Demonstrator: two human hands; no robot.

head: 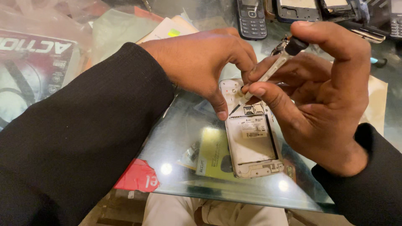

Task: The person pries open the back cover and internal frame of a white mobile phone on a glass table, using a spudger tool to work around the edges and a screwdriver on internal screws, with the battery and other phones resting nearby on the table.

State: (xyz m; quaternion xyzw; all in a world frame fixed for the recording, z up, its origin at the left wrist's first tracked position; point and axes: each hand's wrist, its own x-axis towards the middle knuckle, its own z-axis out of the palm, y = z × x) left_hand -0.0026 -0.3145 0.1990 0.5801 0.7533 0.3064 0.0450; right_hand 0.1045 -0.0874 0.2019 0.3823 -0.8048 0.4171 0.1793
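Observation:
A white smartphone [251,144] with its back cover off lies on the glass tabletop [180,138], its empty battery bay facing up. My left hand [201,62] presses down on the phone's top left corner with fingers and thumb. My right hand [322,92] grips a small screwdriver [274,67] with a pale shaft and black cap, my index finger resting on the cap. The screwdriver's tip meets the phone's upper edge, near my left fingertips.
Dark keypad phones [251,19] and opened phone shells [297,9] lie at the far edge. Papers and a printed package [29,62] sit at left under plastic. A green card [213,157] and a red scrap [140,178] show beneath the glass.

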